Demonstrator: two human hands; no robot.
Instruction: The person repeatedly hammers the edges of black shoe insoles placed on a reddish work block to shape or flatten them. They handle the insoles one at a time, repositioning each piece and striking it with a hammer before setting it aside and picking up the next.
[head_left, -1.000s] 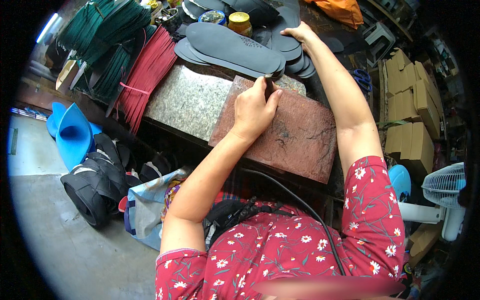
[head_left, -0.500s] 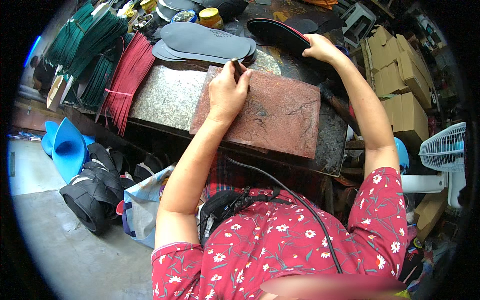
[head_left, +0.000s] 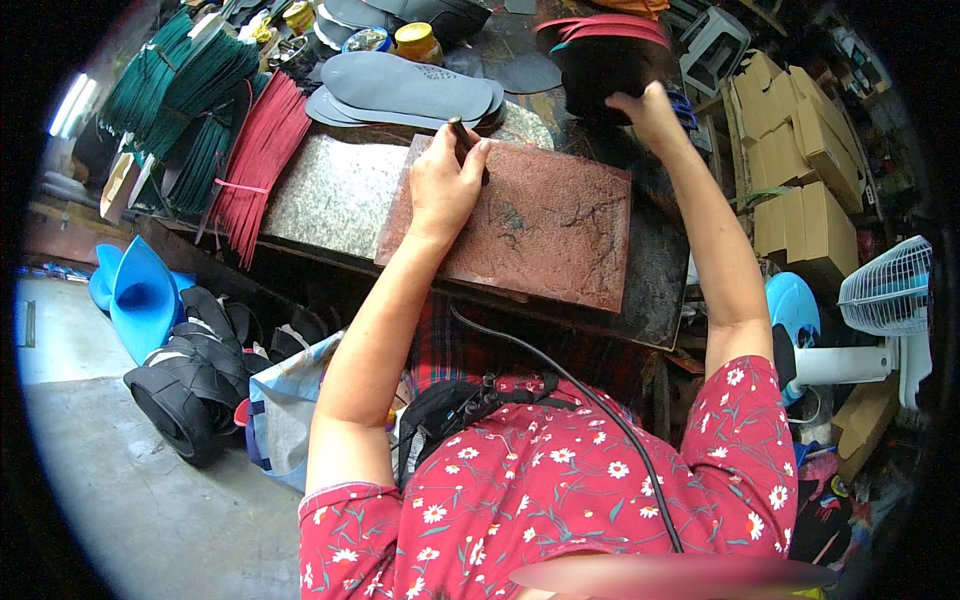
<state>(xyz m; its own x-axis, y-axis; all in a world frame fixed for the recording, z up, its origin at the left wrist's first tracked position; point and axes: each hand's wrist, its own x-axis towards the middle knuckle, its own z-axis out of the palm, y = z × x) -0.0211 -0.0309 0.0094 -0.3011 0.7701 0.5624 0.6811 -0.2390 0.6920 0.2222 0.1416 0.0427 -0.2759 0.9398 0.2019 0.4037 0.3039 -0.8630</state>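
Note:
My left hand (head_left: 443,195) is closed around a short, dark rod-like tool (head_left: 457,128), held upright over the left part of a reddish-brown slab (head_left: 560,235). At the far right of the bench, my right hand (head_left: 650,120) grips dark shoe soles (head_left: 603,75) with red and a bit of teal along the upper edge. Its thumb lies against their near side; the other fingers are partly hidden, and motion blurs the soles. Grey insoles (head_left: 405,82) lie in a stack beyond my left hand.
Bundles of green strips (head_left: 165,80) and pink-red strips (head_left: 260,165) hang over the bench's left end. Jars (head_left: 417,42) stand at the back. Cardboard boxes (head_left: 800,140) and a white fan (head_left: 888,290) are on the right. Black rolls (head_left: 190,390) and a bag (head_left: 290,410) sit lower left.
My right hand has shifted slightly, and the soles in it have swung from lying nearly flat to tilted up, farther right. A grey piece behind them now shows. My left hand barely moved.

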